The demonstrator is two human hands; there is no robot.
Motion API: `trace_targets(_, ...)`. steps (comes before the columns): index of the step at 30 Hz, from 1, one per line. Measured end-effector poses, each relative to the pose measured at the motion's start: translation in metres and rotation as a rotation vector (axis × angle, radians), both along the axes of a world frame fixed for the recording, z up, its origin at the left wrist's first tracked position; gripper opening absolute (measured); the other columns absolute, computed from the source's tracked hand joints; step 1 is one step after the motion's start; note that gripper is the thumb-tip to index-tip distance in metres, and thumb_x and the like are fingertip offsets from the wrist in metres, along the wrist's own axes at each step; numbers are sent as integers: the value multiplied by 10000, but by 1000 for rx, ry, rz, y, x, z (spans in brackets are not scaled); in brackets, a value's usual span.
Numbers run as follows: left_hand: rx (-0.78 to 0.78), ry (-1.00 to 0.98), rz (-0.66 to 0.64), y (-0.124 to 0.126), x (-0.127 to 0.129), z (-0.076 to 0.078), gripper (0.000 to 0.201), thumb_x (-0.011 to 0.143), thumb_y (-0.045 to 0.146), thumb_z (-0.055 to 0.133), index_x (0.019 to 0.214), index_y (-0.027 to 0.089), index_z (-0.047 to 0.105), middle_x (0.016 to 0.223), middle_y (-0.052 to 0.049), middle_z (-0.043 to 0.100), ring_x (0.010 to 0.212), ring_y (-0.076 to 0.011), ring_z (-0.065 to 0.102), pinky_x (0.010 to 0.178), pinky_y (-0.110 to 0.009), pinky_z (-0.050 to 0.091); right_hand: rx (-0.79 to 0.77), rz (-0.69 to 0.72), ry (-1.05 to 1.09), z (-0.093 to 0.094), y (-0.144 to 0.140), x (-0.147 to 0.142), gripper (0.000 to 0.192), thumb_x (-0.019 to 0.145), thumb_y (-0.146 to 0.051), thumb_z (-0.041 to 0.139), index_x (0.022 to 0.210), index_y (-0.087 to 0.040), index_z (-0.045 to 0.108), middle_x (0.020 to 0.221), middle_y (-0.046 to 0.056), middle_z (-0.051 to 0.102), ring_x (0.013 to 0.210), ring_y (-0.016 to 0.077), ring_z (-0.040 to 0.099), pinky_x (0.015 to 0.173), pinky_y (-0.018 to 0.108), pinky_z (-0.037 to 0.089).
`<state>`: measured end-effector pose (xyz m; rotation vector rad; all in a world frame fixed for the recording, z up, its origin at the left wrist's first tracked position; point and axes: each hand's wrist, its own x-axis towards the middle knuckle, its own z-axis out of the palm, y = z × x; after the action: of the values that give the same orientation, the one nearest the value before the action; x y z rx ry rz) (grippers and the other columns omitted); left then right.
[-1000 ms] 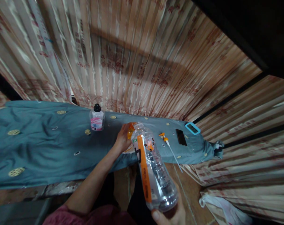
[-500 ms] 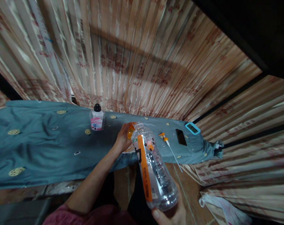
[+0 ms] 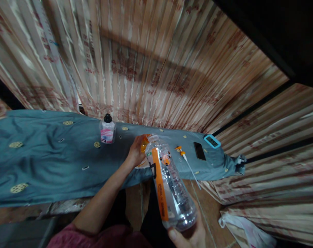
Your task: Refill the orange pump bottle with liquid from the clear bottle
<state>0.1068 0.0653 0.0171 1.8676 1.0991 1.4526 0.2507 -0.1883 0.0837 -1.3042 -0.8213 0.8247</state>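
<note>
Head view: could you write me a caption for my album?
Right hand holding a clear bottle tilted toward the orange object in the left hand, a pump lying on the cloth.

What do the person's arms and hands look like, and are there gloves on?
No gloves: the left hand and right hand are both bare. The left forearm is bare too, with no watch or bracelet showing, below a dark pinkish-red sleeve. The right sleeve isn't in view.
</note>
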Motion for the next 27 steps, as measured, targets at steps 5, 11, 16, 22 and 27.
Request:
trace_targets(5, -6, 4, 8, 1, 1, -1, 486, 775, 225, 703, 1249, 180, 601, 1150, -119, 663, 1054, -288, 673, 943, -451, 583, 17, -18, 59, 0, 0, -2, 851, 587, -542, 982, 1309, -248, 639, 1137, 49, 794, 993, 230, 772, 834, 266, 608)
trace_targets(11, -17, 21, 19, 1, 1, -2, 508, 770, 185, 697, 1266, 179, 589, 1162, -111, 657, 1066, -275, 666, 963, -436, 576, 29, -27, 54, 1, 0, -1, 837, 587, -512, 992, 1304, -253, 645, 1148, 51, 797, 1004, 225, 771, 858, 263, 603)
trace_targets(16, 24, 24, 15, 3, 2, -5, 522, 763, 177, 699, 1271, 193, 577, 1161, -111, 663, 1072, -287, 659, 956, -451, 576, 19, 4, 39, 3, 1, 0, 818, 597, -525, 982, 1294, -264, 643, 1124, 52, 805, 974, 229, 779, 837, 266, 609)
trace_targets(22, 29, 42, 12, 3, 1, -5, 502, 797, 193, 683, 1286, 183, 571, 1165, -113, 659, 1066, -272, 658, 954, -435, 571, 3, 0, 16, 1, 0, 2, 831, 592, -538, 979, 1292, -258, 632, 1123, 62, 804, 969, 257, 789, 829, 299, 623)
trace_targets(27, 31, 62, 8, 3, 0, -5, 507, 805, 215, 689, 1295, 177, 565, 1168, -112, 653, 1068, -267, 651, 956, -430, 569, -4, -7, 51, -1, 0, 2, 863, 583, -505, 992, 1315, -247, 615, 1136, 75, 803, 984, 254, 785, 837, 291, 617)
